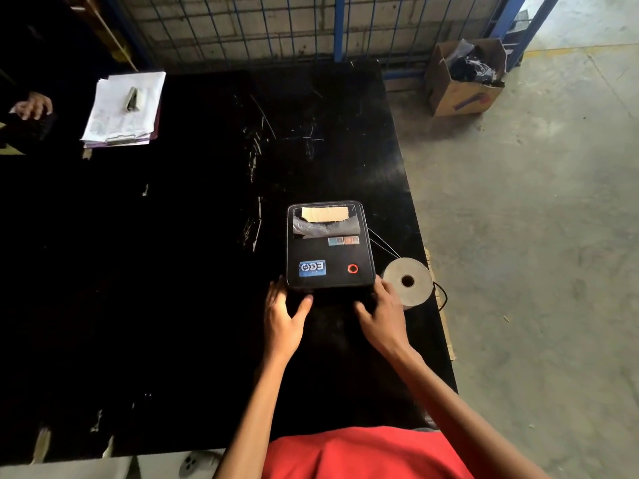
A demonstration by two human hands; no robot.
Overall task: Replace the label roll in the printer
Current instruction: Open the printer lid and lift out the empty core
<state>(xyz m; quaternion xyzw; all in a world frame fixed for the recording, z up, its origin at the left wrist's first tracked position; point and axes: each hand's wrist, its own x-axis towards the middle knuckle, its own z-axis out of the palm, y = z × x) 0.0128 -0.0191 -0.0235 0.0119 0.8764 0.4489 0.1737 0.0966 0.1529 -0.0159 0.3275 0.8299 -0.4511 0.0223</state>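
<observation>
A black label printer (328, 247) lies on the black table (173, 271), lid closed, with a blue sticker, a red ring button and a strip of tan paper behind its window. A white label roll (408, 283) lies flat just right of it, near the table's right edge. My left hand (285, 314) touches the printer's near left corner, fingers spread. My right hand (382, 314) rests at the near right corner, between printer and roll. Neither hand holds anything.
A stack of papers on a clipboard (126, 108) lies at the far left, beside another person's hand (33, 105). A thin cable (383, 247) runs from the printer's right side. A cardboard box (463, 79) stands on the concrete floor by the blue wire fence (276, 25).
</observation>
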